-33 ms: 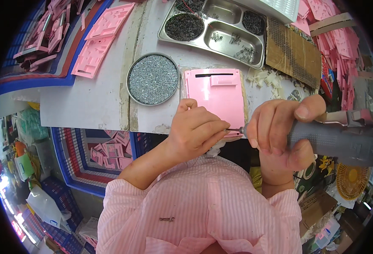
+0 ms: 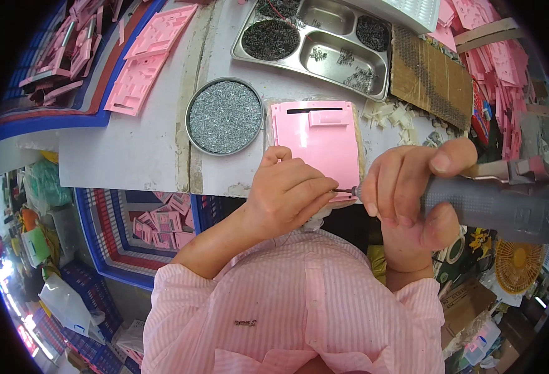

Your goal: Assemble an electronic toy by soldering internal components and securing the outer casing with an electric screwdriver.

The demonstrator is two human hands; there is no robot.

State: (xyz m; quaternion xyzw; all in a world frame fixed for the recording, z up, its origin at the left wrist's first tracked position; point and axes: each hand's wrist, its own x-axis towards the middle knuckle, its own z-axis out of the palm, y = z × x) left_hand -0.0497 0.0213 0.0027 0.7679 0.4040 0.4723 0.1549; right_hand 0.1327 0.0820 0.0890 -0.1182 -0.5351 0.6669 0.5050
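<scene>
My right hand (image 2: 405,193) is wrapped round a grey electric screwdriver (image 2: 492,209), which lies nearly level with its thin bit pointing left. The bit reaches the fingertips of my left hand (image 2: 290,190) at the near edge of a pink plastic panel (image 2: 318,149). My left thumb and fingers are pressed together there, and whatever they pinch is hidden or too small to name. The panel lies flat at the table's front edge, with a dark slot and a raised block at its far end. Left of it stands a round dish of small silvery screws (image 2: 226,117).
A steel compartment tray (image 2: 299,64) with dark springs stands at the back, beside a cardboard piece (image 2: 430,78). Small white plastic parts (image 2: 393,118) lie right of the panel. Pink mouldings (image 2: 138,81) rest at the left. A blue crate (image 2: 109,262) of pink parts sits below the table.
My right hand and the electric screwdriver have shifted very slightly to the left. My left hand and the panel look the same.
</scene>
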